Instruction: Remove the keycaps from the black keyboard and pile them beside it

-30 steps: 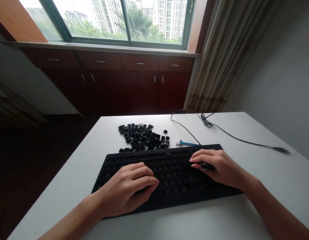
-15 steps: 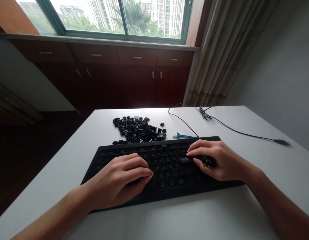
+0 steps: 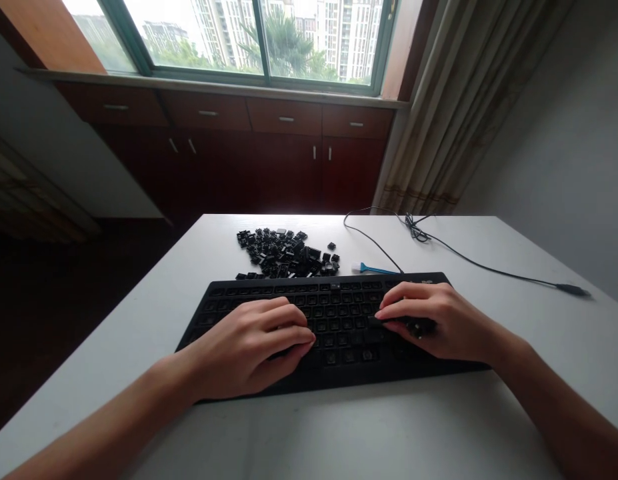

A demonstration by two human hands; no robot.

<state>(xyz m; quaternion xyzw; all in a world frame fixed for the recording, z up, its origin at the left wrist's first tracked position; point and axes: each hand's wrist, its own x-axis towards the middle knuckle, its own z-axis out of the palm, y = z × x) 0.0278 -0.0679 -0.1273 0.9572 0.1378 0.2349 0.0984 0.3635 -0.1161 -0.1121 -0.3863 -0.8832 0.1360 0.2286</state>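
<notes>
A black keyboard (image 3: 289, 383) lies across the white table, its key positions mostly bare of caps. My left hand (image 3: 256, 343) rests over its left half, thumb and fingertips pressed together at the middle keys; anything between them is hidden. Over the right half, my right hand (image 3: 439, 313) pinches a dark keycap (image 3: 376, 322) between thumb and fingers, low over the key positions. More small black pieces (image 3: 421, 328), probably keycaps, show beneath that palm. Behind the keyboard lies a heap of loose black keycaps (image 3: 283, 253).
A blue brush (image 3: 376, 269) with pale bristles lies just behind the keyboard. The keyboard's black cable (image 3: 479, 265) loops over the back right of the table (image 3: 349, 433), ending in a plug (image 3: 573, 290). Cabinets (image 3: 283, 167) stand beyond the table, under a window.
The view has shifted slightly, moving the scene to the right. The keycap in my right hand has tipped flatter and sits lower against the keyboard. My left hand keeps its pose.
</notes>
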